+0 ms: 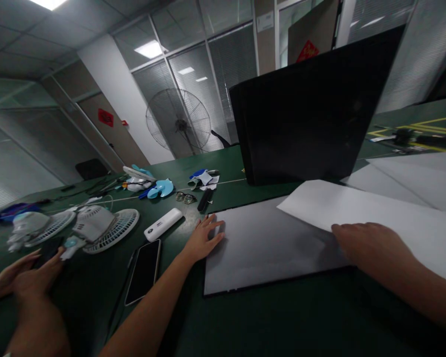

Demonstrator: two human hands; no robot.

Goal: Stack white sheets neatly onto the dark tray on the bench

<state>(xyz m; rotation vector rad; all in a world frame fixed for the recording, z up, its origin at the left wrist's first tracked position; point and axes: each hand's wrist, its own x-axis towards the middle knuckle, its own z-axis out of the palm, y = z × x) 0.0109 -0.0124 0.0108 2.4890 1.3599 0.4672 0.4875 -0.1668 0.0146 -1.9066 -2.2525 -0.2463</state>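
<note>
A flat grey-white panel with a thin black edge lies on the green table in front of me. My left hand rests on its left edge with the fingers spread. Over the panel's right part, a large white sheet is raised, its near-left corner lifted off. My right hand has its fingers closed on the near edge of this sheet; the thumb is hidden. Directly behind the panel stands a big black panel, tilted upright.
More white sheets lie to the right. Left of the panel are a smartphone, a white power bank, glasses and small fans. At far left, another person's hands hold a dark phone.
</note>
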